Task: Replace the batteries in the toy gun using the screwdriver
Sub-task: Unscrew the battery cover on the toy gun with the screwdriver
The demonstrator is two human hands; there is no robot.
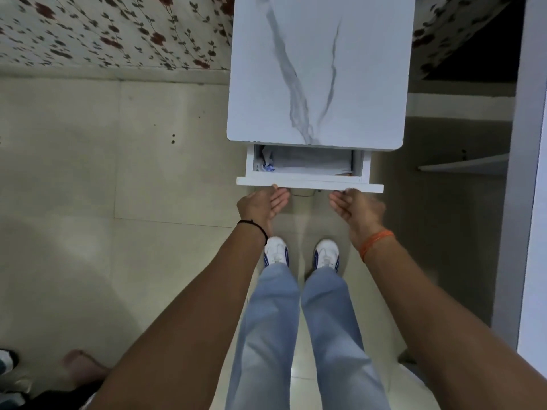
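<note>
1. Toy gun and screwdriver cannot be made out; only the drawer point(309, 181) that the hands work at shows, and its contents are too dim and blurred to name.
2. Left hand point(262, 205): its fingers point(279, 199) are loosely apart, palm turned inward, the tips at the underside of the drawer's front edge near its left corner.
3. Right hand point(356, 210): blurred, fingers slightly curled and apart, tips at the same front edge near its right corner; whether they grip it I cannot tell.
4. A black band point(254, 226) circles the left wrist, an orange one point(376, 242) the right.
5. Partly pulled out, the drawer sits below the near edge of a white marble-patterned surface point(319, 69); pale crumpled material point(268, 162) lies in its left corner.
6. Below stand two white-and-blue shoes point(302, 251) on the tiled floor point(118, 173).
</note>
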